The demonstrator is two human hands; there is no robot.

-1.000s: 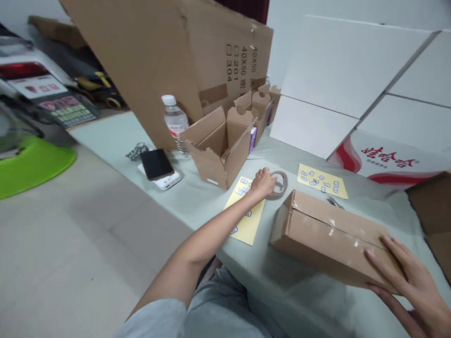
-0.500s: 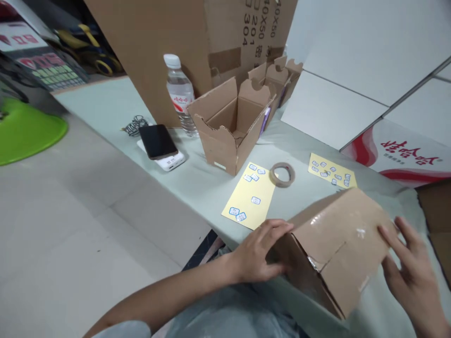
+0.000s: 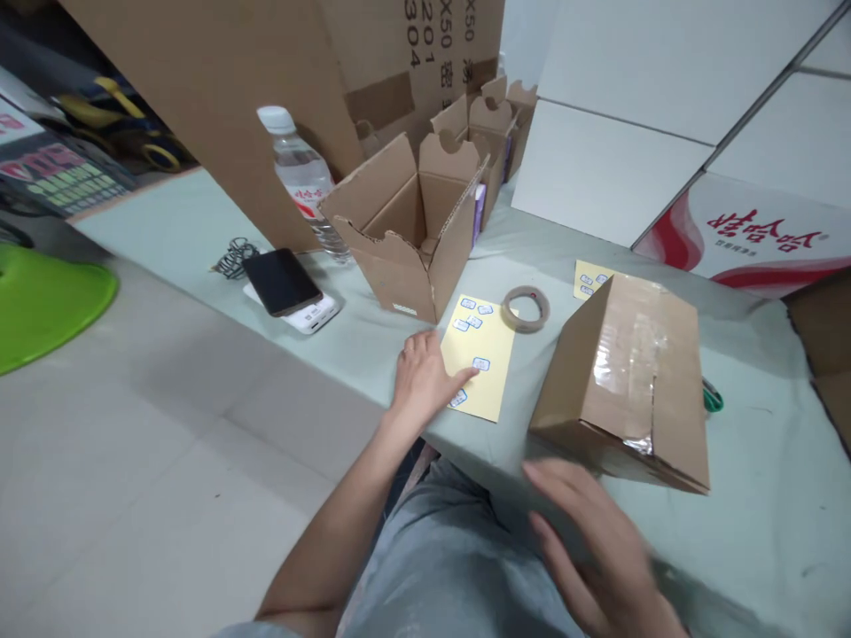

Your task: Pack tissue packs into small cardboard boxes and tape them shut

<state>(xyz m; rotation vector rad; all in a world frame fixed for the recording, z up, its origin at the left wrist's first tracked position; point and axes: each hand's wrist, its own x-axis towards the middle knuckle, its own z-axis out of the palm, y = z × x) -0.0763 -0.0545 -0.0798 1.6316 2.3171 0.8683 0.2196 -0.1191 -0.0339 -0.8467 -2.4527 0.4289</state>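
A yellow sheet (image 3: 488, 390) with several blue-edged stickers lies near the table's front edge. At its left side is my left hand (image 3: 420, 379), fingers on the tablecloth and thumb spread onto the sheet; nothing is held. My right hand (image 3: 591, 540), slightly blurred, hangs in front of the table edge with thumb and fingers apart and holds nothing. Just beyond it, a cardboard box (image 3: 625, 381), its seam covered with clear tape, sits on the table. A tape roll (image 3: 526, 309) lies between the sheet and the box. The box partly covers a second yellow sticker sheet (image 3: 589, 279).
An open carton (image 3: 399, 275) stands at the back, with more open cartons behind it. Left of it are a water bottle (image 3: 302, 182), a phone (image 3: 282, 281) on a white power bank (image 3: 312, 315), and a coiled wire (image 3: 234, 259). A green object (image 3: 713, 396) shows behind the box.
Both hands have let go of the cardboard box, which now rests on the table. My left hand has moved left to the yellow sheet; my right hand has moved left and toward me.
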